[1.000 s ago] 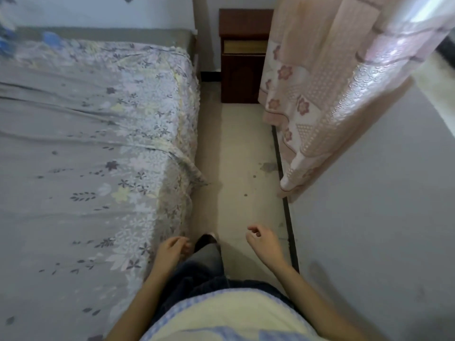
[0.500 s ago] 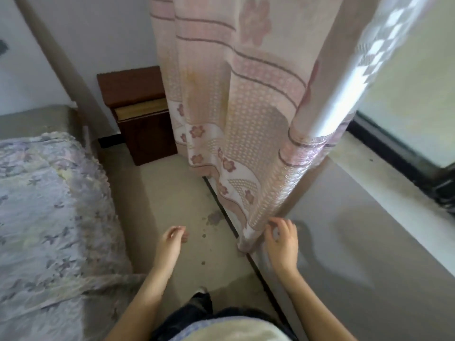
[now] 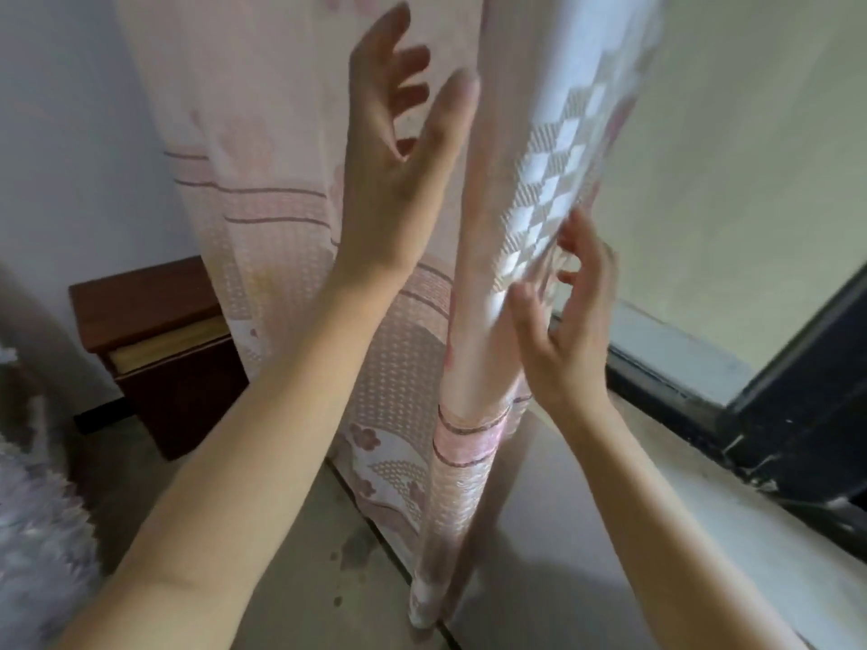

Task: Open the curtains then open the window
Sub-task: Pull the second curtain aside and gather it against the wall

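Two hands up at the curtain (image 3: 474, 349), both spread, neither closed on cloth yet. Nearest, right hand (image 3: 560, 330) on the window side of the curtain's leading fold, fingers (image 3: 584, 255) apart and brushing the checked edge, thumb pressed against the front of the fold; touching, not clamped. Higher and on the room side of the same fold, left hand (image 3: 394, 147) wide open, palm turned toward the cloth, thumb laid along the fold, other fingers splayed just in front of the pink panel; contact there impossible to tell.

Likely slips from here: a push with flat palms instead of a grasp, and thin cloth sliding between the fingers without running along its track. A tug low on the fold, as with the right hand, likely to swing the hem out rather than move the top. A snag up at the rail possible too; rail out of view, so no telling.

Curtain hanging upright between the two hands, gathered into a narrow column, hem reaching the floor. Beyond the curtain on the right hand's side, window (image 3: 732, 147) already partly uncovered, pale pane, dark frame (image 3: 797, 368) and sill below. Beyond the curtain on the other side, brown cabinet (image 3: 155, 340) against the wall. Window untouched, well clear of both hands.
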The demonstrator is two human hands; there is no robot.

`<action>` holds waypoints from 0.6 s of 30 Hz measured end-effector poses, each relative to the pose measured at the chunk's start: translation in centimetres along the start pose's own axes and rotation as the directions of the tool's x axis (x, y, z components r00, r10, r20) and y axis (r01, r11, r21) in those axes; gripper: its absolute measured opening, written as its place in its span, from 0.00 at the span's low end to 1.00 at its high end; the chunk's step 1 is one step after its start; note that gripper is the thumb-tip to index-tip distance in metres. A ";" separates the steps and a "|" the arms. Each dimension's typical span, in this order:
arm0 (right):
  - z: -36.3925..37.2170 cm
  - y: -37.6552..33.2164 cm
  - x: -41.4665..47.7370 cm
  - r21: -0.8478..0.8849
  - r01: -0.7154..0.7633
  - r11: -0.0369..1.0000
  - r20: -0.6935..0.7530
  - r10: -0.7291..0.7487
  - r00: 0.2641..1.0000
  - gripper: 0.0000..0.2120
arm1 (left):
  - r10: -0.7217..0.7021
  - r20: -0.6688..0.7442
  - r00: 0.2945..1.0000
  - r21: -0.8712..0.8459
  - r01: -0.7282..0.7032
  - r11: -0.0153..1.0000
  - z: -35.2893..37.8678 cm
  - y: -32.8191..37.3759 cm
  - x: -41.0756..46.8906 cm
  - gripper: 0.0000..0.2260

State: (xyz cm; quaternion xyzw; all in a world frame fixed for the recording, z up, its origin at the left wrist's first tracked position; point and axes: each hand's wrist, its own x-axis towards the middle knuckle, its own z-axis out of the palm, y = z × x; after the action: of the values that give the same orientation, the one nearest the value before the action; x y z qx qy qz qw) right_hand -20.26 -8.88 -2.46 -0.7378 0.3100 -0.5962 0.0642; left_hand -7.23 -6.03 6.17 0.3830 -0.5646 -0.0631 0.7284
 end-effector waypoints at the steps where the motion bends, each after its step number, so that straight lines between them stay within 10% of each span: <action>1: 0.8 0.0 0.8 -0.012 0.031 0.999 0.050 -0.031 0.998 0.32 | 0.097 -0.019 0.995 0.044 -0.096 0.994 0.6 0.7 1.3 0.32; 5: 3.6 0.3 4.3 -0.061 0.017 0.998 0.089 -0.011 0.996 0.40 | 0.277 -0.087 0.957 0.330 -0.235 0.914 2.4 1.1 5.6 0.34; 18: 7.6 1.9 13.5 -0.291 0.116 0.950 0.130 -0.081 0.988 0.27 | 0.070 -0.198 0.978 0.683 0.086 0.726 0.8 -2.1 12.9 0.41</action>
State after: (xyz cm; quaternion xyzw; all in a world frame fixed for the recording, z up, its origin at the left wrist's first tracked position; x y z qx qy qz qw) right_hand -12.70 -19.66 5.84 -0.7871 0.3548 -0.5010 -0.0597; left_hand -2.66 -14.66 14.85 0.6324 -0.4660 0.1879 0.5896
